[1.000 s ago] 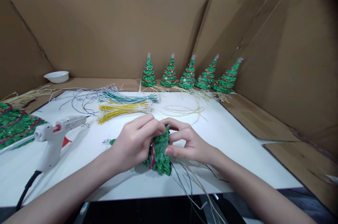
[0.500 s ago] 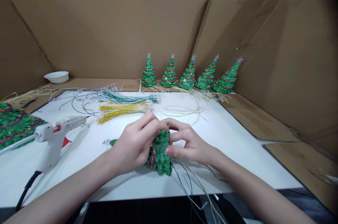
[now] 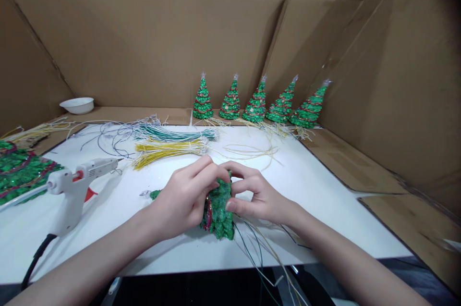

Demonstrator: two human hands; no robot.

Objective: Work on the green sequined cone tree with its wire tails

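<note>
A glittery green sequinned cone tree [image 3: 218, 212] is pinched between the left hand [image 3: 183, 202] and right hand [image 3: 257, 195], seemingly to shape it; a white glue gun [image 3: 74, 183] is propped at nine o'clock, within reach.

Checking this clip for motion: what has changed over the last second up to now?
Hardly anything. The left hand and right hand keep pinching the green glitter tree piece, whose top has sunk slightly lower between the fingers. The glue gun, wire bundles and five finished trees have not moved.
</note>
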